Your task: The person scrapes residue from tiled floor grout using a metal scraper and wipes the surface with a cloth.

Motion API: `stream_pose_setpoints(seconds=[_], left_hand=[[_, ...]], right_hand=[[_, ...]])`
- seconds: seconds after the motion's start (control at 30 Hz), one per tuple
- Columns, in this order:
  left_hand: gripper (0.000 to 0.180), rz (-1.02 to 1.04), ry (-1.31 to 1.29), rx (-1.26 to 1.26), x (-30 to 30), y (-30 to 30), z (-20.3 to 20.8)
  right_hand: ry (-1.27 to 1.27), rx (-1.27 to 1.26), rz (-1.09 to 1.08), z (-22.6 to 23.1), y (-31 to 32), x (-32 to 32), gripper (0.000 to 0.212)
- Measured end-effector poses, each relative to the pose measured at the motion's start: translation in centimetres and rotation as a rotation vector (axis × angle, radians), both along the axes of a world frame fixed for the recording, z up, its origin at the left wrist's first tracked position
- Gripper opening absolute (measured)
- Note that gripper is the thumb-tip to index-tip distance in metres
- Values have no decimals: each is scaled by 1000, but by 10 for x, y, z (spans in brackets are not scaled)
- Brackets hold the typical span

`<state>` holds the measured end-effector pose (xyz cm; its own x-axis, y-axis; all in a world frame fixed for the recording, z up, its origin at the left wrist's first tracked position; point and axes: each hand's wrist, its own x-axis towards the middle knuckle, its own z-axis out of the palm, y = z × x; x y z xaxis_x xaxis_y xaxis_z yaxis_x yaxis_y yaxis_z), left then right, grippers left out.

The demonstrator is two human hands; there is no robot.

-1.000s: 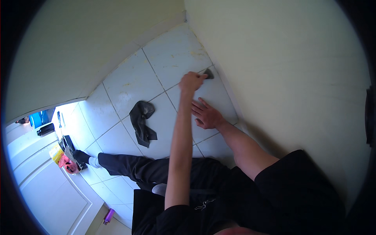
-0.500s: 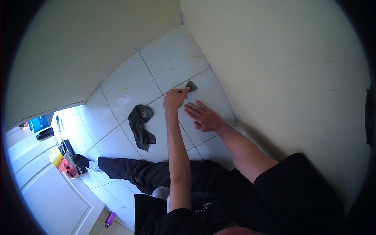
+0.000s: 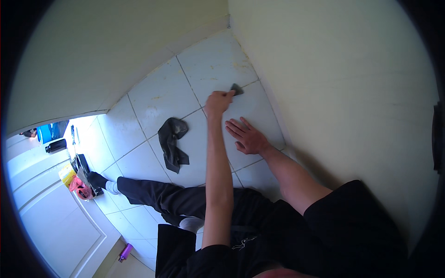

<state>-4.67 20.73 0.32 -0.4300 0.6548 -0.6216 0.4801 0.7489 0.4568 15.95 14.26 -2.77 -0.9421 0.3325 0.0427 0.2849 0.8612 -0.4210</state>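
My left hand (image 3: 218,103) is closed around a small dark scraper (image 3: 237,89) with a flared blade. The blade is against the white floor tiles (image 3: 162,95), close to a grout line near the right wall. How the handle sits inside the fist is hidden. Lower and to the right, my right hand (image 3: 249,138) lies flat on a tile, its fingers spread, holding nothing. A crumpled dark grey cloth (image 3: 172,147) rests on the floor left of my left forearm. Yellowish smears mark the tiles toward the far corner.
Pale walls meet at the far corner and hem in the floor on both sides. My outstretched leg (image 3: 157,192) crosses the tiles at left. Beyond my foot are a pink bag (image 3: 81,187), a black bottle (image 3: 56,146) and a white door (image 3: 65,222). A purple bottle (image 3: 125,252) lies at lower left.
My left hand has pushed the scraper farther away across the tile, toward the grout line. My right hand stays flat in about the same place. The view has shifted slightly.
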Motion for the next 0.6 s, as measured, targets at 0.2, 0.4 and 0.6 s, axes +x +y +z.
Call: stream_pose_setpoints(seconds=[0.2,0.4,0.6], left_hand=[[52,-58,28,46,60,43,-13],[53,-28,15,47,52,3,-5],[54,-4,21,39,-3,-38,1]], right_hand=[[-5,-90,9,-10,4,3,60],[-54,-52,8,-6,2,6,64],[-9,-10,-9,0,1,4,71]])
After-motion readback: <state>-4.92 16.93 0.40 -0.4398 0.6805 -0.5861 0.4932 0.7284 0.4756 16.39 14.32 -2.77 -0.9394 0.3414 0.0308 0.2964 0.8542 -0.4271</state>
